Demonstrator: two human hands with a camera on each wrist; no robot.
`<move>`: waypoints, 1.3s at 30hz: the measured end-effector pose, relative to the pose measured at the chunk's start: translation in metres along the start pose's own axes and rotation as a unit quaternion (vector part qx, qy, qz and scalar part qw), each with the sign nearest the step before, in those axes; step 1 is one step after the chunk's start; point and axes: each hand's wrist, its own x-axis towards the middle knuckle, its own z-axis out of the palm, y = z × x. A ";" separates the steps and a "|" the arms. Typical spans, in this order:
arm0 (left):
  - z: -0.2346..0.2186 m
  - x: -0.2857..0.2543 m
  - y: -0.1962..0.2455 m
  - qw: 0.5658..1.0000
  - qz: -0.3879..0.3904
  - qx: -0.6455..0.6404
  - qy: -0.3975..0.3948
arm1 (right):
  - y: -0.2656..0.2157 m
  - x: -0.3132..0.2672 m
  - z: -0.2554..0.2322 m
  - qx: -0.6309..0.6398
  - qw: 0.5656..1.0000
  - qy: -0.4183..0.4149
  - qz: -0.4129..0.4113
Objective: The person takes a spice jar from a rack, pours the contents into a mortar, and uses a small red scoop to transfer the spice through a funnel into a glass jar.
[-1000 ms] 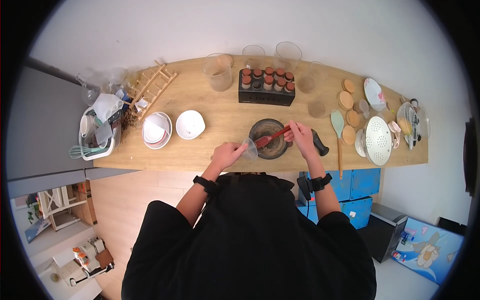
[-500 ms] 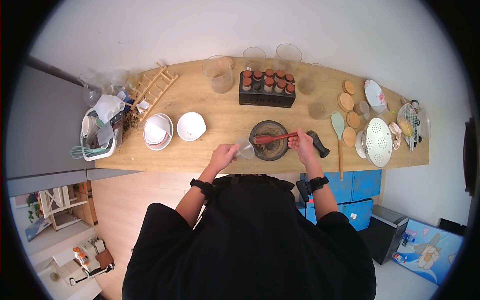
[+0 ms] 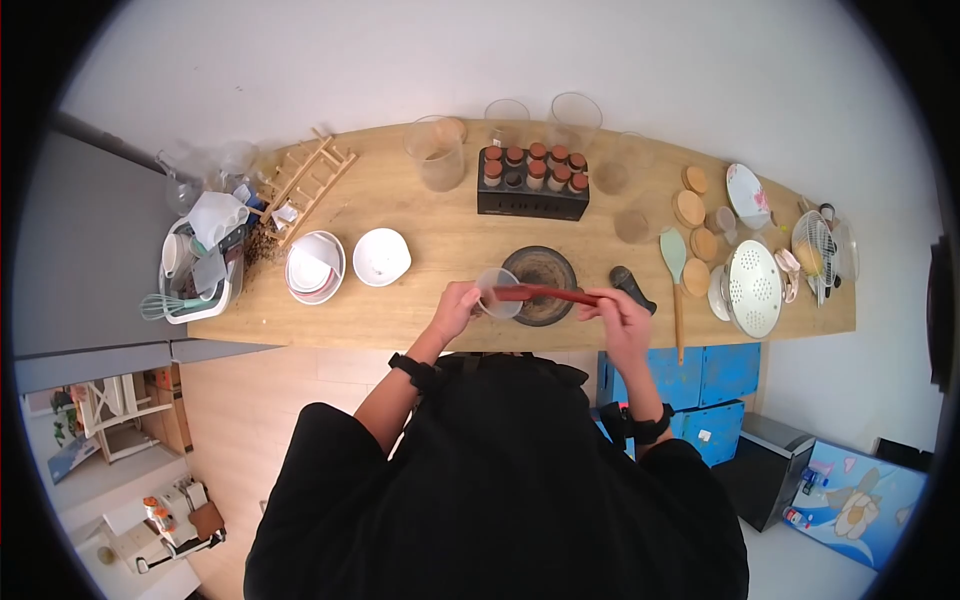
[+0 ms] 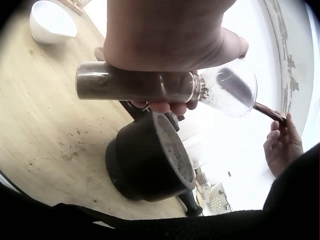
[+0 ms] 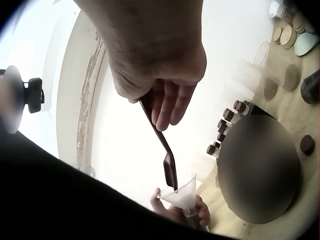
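My left hand (image 3: 457,310) grips a glass vial (image 4: 130,85) of brown powder, its fingers wrapped round the body. A clear plastic funnel (image 5: 183,196) sits in the vial's mouth, with brown specks near its neck. In my right hand (image 3: 622,325) is the handle of a dark red spatula (image 3: 555,293), pinched between thumb and fingers. The spatula's head is inside the funnel's wide opening. Just below and beyond the funnel stands a black mortar (image 4: 145,160) with brown powder on its inner wall. The black pestle (image 3: 632,290) lies on the table right of the mortar.
Behind the mortar stands a black rack (image 3: 532,203) of vials with brown caps. White bowls (image 3: 382,257) are on the left. A green spatula (image 3: 674,250), several wooden lids (image 3: 689,208) and a white colander (image 3: 754,290) lie on the right. Tall clear containers (image 3: 436,155) line the back.
The red spatula has left the mortar and moved left, its head now in the funnel. My right hand has turned over and moved slightly toward my body; the funnel has shifted slightly right.
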 end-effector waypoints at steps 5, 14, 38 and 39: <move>-0.001 -0.004 0.038 0.993 0.106 -0.050 0.016 | -0.003 -0.006 -0.018 0.067 0.987 0.149 0.009; 0.003 0.010 0.078 0.988 0.122 -0.093 0.008 | -0.042 0.000 -0.006 -0.015 0.991 0.124 -0.056; -0.009 -0.022 0.027 0.990 0.024 -0.126 0.055 | 0.078 0.002 0.015 -0.268 0.954 0.025 -0.131; -0.009 -0.023 0.028 0.990 0.022 -0.126 0.054 | 0.078 0.002 0.017 -0.268 0.955 0.025 -0.129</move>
